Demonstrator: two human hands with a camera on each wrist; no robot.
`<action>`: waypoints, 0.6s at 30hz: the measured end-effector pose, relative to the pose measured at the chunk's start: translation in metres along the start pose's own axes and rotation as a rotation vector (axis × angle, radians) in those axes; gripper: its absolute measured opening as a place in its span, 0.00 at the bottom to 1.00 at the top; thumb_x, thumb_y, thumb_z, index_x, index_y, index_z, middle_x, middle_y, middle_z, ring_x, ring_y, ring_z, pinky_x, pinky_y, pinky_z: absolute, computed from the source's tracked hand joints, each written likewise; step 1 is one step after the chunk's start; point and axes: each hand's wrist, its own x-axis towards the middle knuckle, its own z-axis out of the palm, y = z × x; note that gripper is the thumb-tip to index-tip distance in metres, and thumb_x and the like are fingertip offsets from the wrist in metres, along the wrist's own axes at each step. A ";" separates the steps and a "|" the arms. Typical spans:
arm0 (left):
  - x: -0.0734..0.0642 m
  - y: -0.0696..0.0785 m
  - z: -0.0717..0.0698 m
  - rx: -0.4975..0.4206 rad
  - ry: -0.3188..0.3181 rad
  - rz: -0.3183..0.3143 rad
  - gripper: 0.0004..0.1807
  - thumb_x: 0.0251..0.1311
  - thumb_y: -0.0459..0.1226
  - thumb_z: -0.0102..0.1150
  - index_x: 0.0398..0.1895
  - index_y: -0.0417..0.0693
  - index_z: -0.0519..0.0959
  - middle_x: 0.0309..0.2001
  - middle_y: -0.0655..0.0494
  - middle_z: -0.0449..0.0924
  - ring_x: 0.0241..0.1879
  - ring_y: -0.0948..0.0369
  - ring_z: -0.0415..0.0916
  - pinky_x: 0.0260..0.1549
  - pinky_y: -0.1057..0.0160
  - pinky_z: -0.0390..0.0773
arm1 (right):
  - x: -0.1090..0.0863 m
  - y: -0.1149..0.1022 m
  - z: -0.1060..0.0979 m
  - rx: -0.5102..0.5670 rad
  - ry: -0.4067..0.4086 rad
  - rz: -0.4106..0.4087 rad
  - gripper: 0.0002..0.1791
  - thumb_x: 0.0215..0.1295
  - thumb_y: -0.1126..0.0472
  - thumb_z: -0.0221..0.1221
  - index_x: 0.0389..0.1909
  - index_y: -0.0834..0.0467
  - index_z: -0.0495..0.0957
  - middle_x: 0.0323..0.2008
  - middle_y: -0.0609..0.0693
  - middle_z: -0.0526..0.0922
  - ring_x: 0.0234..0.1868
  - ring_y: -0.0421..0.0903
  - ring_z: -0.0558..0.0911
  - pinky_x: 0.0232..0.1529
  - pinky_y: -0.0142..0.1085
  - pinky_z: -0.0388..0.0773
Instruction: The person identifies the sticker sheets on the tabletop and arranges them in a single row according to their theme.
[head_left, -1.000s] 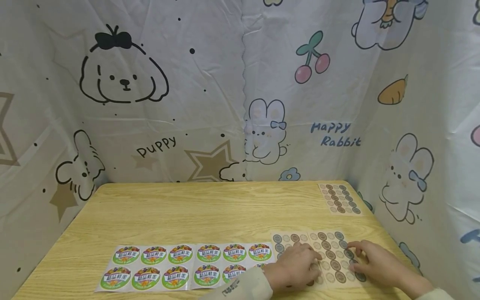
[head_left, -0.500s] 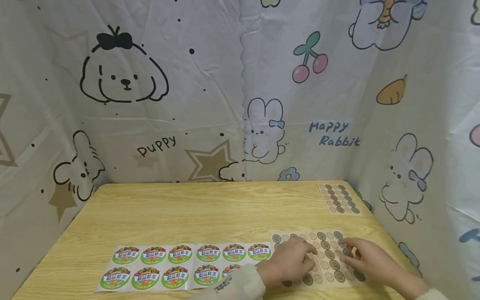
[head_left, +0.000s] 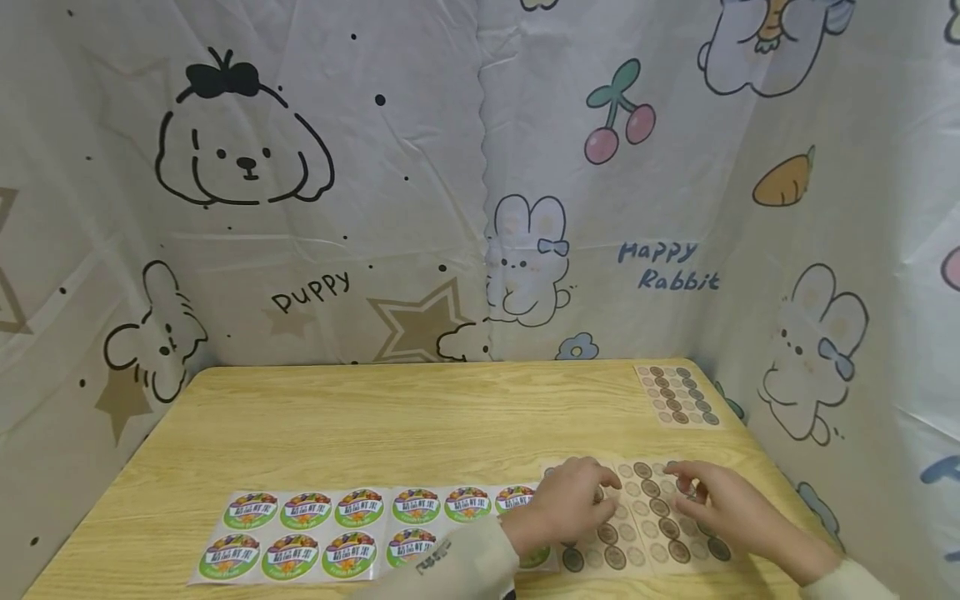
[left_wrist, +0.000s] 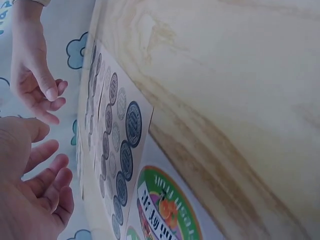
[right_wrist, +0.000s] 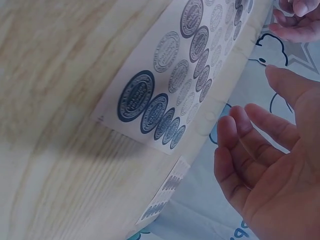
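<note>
Two pale sheets of round brown and dark seal stickers lie side by side on the table: the left sheet [head_left: 594, 560] and the right sheet [head_left: 667, 531]. Above the left one hovers my left hand [head_left: 566, 504], fingers loosely bent and holding nothing. My right hand [head_left: 723, 504] is over the right sheet's outer side, its thumb and fingers apart with nothing between them. Both wrist views show the hands raised off the paper, palms facing each other. In the right wrist view, the right sheet [right_wrist: 165, 75] lies flat.
Adjoining on the left are white sheets of fruit-label stickers [head_left: 384, 533], partly covered by my left sleeve [head_left: 457, 562]. Another seal-sticker sheet [head_left: 678, 398] lies at the table's far right corner. A printed cloth [head_left: 420, 167] hangs around the wooden table [head_left: 420, 417].
Both hands have lifted away from the seal-sticker sheets and shifted slightly left and toward the back. More stickers show along the left sheet's near edge. The sheets stay where they were.
</note>
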 end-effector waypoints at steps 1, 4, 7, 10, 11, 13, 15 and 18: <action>0.001 -0.001 0.000 0.000 0.003 0.001 0.13 0.68 0.43 0.61 0.53 0.55 0.85 0.48 0.61 0.83 0.37 0.74 0.75 0.32 0.76 0.74 | 0.001 0.000 0.000 -0.001 0.002 0.000 0.23 0.66 0.56 0.65 0.58 0.64 0.79 0.33 0.44 0.77 0.26 0.31 0.71 0.25 0.29 0.70; 0.002 -0.004 -0.002 0.022 0.017 0.010 0.13 0.69 0.43 0.60 0.53 0.55 0.85 0.49 0.62 0.84 0.41 0.73 0.76 0.34 0.75 0.75 | 0.003 -0.001 -0.002 0.010 -0.004 0.004 0.23 0.67 0.55 0.64 0.58 0.64 0.79 0.35 0.44 0.78 0.27 0.32 0.72 0.25 0.29 0.71; 0.004 -0.007 -0.006 0.041 0.033 0.018 0.13 0.69 0.43 0.59 0.53 0.55 0.85 0.49 0.61 0.84 0.44 0.71 0.78 0.36 0.75 0.76 | 0.006 0.000 -0.002 0.019 -0.004 0.008 0.23 0.68 0.55 0.64 0.58 0.64 0.79 0.35 0.45 0.79 0.27 0.32 0.73 0.26 0.29 0.72; 0.006 -0.009 -0.013 0.054 0.042 -0.002 0.13 0.69 0.43 0.59 0.53 0.56 0.85 0.51 0.62 0.84 0.48 0.69 0.79 0.42 0.73 0.78 | 0.009 0.002 -0.003 0.024 0.002 0.013 0.23 0.68 0.55 0.64 0.58 0.65 0.79 0.34 0.45 0.80 0.27 0.32 0.74 0.26 0.29 0.73; 0.007 -0.009 -0.016 0.059 0.043 -0.009 0.13 0.69 0.44 0.59 0.53 0.56 0.85 0.51 0.62 0.84 0.49 0.68 0.79 0.43 0.72 0.79 | 0.011 0.002 -0.003 0.024 0.005 0.012 0.23 0.68 0.55 0.64 0.58 0.65 0.79 0.34 0.45 0.80 0.27 0.32 0.74 0.26 0.29 0.73; 0.008 -0.010 -0.020 0.065 0.041 -0.030 0.13 0.70 0.44 0.58 0.54 0.57 0.85 0.52 0.63 0.84 0.52 0.67 0.79 0.47 0.70 0.79 | 0.013 0.003 -0.004 0.027 0.011 0.014 0.23 0.68 0.55 0.64 0.58 0.65 0.79 0.34 0.45 0.81 0.27 0.32 0.74 0.25 0.30 0.73; 0.008 -0.011 -0.023 0.063 0.035 -0.049 0.14 0.70 0.44 0.58 0.54 0.58 0.84 0.52 0.64 0.84 0.53 0.66 0.79 0.49 0.70 0.79 | 0.015 0.005 -0.006 0.029 0.016 0.003 0.23 0.68 0.55 0.63 0.58 0.66 0.78 0.34 0.45 0.81 0.27 0.32 0.74 0.25 0.30 0.73; 0.009 -0.014 -0.025 0.058 0.029 -0.078 0.14 0.69 0.44 0.58 0.54 0.58 0.84 0.52 0.64 0.83 0.53 0.66 0.78 0.50 0.69 0.78 | 0.020 0.007 -0.007 0.034 0.023 -0.009 0.23 0.68 0.57 0.64 0.57 0.67 0.78 0.33 0.45 0.80 0.26 0.32 0.74 0.25 0.30 0.73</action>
